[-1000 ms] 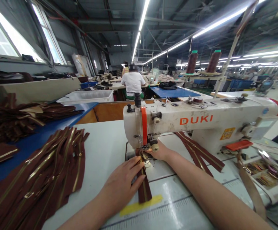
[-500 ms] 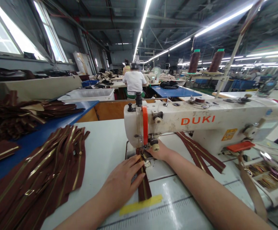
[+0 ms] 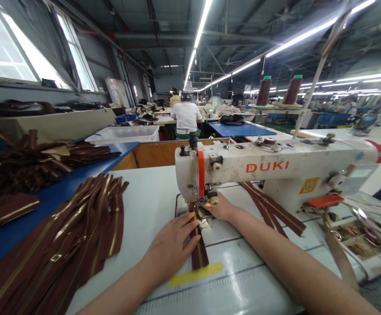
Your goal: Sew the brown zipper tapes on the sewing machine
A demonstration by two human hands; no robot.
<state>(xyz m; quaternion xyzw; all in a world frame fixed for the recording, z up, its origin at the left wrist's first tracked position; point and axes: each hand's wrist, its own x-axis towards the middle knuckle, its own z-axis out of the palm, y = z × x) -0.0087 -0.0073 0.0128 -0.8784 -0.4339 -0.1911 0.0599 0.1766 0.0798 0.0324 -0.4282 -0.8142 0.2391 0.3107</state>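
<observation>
My left hand [image 3: 176,234] lies with outstretched fingers on a brown zipper strip [image 3: 199,253], pressing it against the machine bed. The strip runs under the needle area of a white sewing machine [image 3: 230,164] marked DUKI, and its near end lies by a yellow tape mark [image 3: 195,274]. My right hand [image 3: 222,208] reaches in behind the machine head, close to the presser foot. Its fingers are partly hidden by the head and knobs, so their grip does not show. Right of the needle, more brown zipper strips [image 3: 272,208] lie under the arm.
A pile of brown zippers with gold teeth [image 3: 88,227] covers the table's left side. Beyond it, a blue table [image 3: 51,194] bears more brown strips. At the right stands a tray of small parts [image 3: 358,240]. A person in a white shirt [image 3: 186,116] sits ahead.
The camera view has shifted slightly. Both hands keep nearly the same places around the needle, and the zipper strip shows no clear movement under the foot.
</observation>
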